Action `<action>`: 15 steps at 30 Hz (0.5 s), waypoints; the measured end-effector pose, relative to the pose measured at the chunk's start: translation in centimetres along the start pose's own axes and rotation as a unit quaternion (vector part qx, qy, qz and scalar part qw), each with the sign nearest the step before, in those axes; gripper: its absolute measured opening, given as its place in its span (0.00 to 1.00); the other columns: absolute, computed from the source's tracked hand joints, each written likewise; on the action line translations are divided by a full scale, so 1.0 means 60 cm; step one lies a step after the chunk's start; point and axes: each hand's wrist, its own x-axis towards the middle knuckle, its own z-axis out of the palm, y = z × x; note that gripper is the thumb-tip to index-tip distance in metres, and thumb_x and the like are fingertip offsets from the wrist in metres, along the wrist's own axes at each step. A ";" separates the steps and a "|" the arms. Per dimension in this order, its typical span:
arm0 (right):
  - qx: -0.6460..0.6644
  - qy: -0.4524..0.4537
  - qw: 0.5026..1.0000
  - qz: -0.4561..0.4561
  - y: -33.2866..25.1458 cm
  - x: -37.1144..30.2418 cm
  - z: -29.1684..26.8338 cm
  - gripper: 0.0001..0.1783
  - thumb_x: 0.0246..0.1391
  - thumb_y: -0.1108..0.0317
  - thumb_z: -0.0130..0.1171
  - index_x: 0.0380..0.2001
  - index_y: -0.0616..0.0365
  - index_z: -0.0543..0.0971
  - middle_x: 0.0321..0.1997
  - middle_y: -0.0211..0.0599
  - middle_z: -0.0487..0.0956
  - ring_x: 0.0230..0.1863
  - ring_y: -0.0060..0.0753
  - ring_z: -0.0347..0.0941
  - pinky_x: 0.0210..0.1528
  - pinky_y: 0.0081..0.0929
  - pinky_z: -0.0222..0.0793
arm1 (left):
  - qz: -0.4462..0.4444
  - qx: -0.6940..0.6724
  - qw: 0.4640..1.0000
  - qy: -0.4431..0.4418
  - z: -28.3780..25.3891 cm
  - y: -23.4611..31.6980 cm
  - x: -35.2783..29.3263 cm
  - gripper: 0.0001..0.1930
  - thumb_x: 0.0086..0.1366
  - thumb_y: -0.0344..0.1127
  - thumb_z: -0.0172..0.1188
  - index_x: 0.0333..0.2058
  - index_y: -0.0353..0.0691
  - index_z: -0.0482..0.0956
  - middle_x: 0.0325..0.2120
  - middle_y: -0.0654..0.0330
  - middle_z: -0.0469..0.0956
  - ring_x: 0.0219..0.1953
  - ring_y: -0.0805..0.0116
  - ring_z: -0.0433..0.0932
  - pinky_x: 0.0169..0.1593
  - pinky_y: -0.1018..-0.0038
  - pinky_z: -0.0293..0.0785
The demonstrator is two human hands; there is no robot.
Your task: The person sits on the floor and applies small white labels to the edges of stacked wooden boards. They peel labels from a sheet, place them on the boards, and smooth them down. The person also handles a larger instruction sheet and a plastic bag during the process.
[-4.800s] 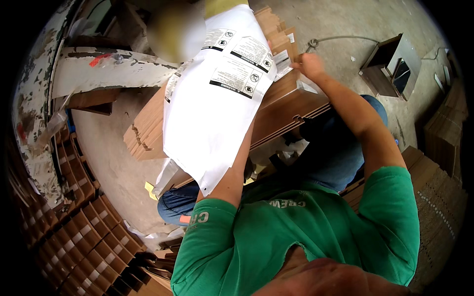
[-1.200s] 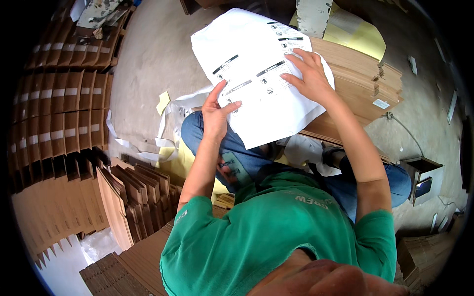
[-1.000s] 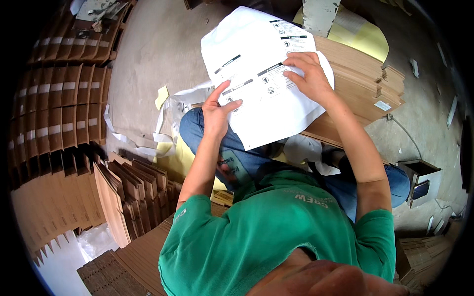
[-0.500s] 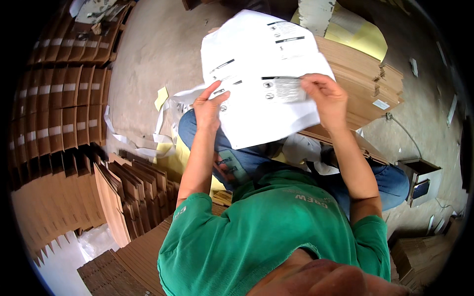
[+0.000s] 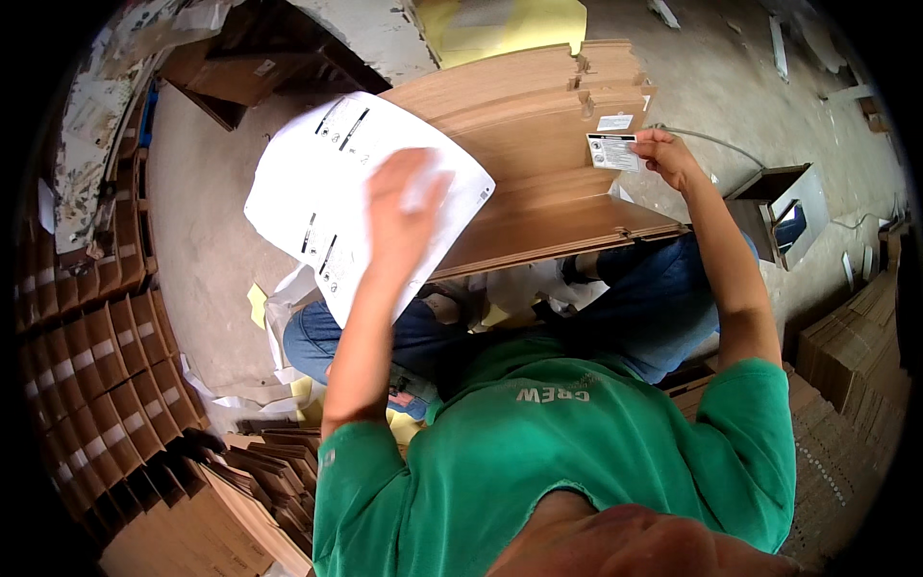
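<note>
- Half a second ago the right hand (image 5: 665, 159) was at the sheet (image 5: 288, 192); now it is well apart from it, pinching one small printed label (image 5: 612, 154) by its right end.
- The label is in front of the brown boards (image 5: 538, 106), just below a white sticker (image 5: 614, 123) on them; whether it touches them I cannot tell.
- The view has turned, and the sheet now appears farther left and tilted, its right corner overlapping the boards.
- The left hand (image 5: 404, 197) is blurred over the sheet; whether it grips anything I cannot tell.
- Around: a yellow sheet (image 5: 505, 29) beyond the boards, divided trays (image 5: 106, 375) at left, white strips (image 5: 288, 327) by the left knee.
- In the way: the front board runs close along the right leg (image 5: 654, 308); a cord (image 5: 716, 137) extends from the boards' right end toward a box (image 5: 803, 207).
- Open room: floor (image 5: 192, 260) shows between trays and sheet, and between boards and box.
</note>
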 end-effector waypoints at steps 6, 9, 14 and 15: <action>0.033 -0.042 0.998 0.032 0.036 0.040 -0.001 0.08 0.44 0.72 0.64 0.27 0.46 0.77 0.28 0.20 0.77 0.30 0.14 0.68 0.27 0.15 0.58 | 0.316 0.070 0.899 -0.294 0.277 -0.005 0.020 0.10 0.55 0.32 0.53 0.35 0.37 0.78 0.43 0.55 0.75 0.51 0.60 0.68 0.56 0.66 0.59; 0.056 -0.023 0.998 0.030 0.041 0.041 0.003 0.08 0.43 0.72 0.64 0.28 0.47 0.77 0.29 0.20 0.77 0.30 0.15 0.69 0.28 0.15 0.58 | 0.468 0.180 0.811 -0.302 0.351 -0.029 0.014 0.15 0.54 0.32 0.50 0.40 0.36 0.76 0.49 0.54 0.70 0.57 0.58 0.63 0.60 0.63 0.55; 0.068 -0.036 0.997 0.005 0.048 0.042 0.002 0.08 0.44 0.70 0.65 0.28 0.47 0.77 0.28 0.18 0.77 0.28 0.13 0.67 0.28 0.15 0.58 | 0.531 0.192 0.769 -0.299 0.409 -0.043 0.016 0.19 0.57 0.34 0.44 0.47 0.35 0.70 0.54 0.53 0.65 0.61 0.58 0.55 0.64 0.63 0.48; 0.069 -0.025 0.997 0.001 0.047 0.043 0.002 0.07 0.43 0.70 0.65 0.28 0.47 0.77 0.27 0.18 0.77 0.27 0.13 0.67 0.27 0.15 0.58 | 0.526 0.196 0.771 -0.301 0.412 -0.039 0.022 0.21 0.58 0.35 0.43 0.50 0.35 0.68 0.56 0.53 0.63 0.62 0.59 0.54 0.65 0.63 0.46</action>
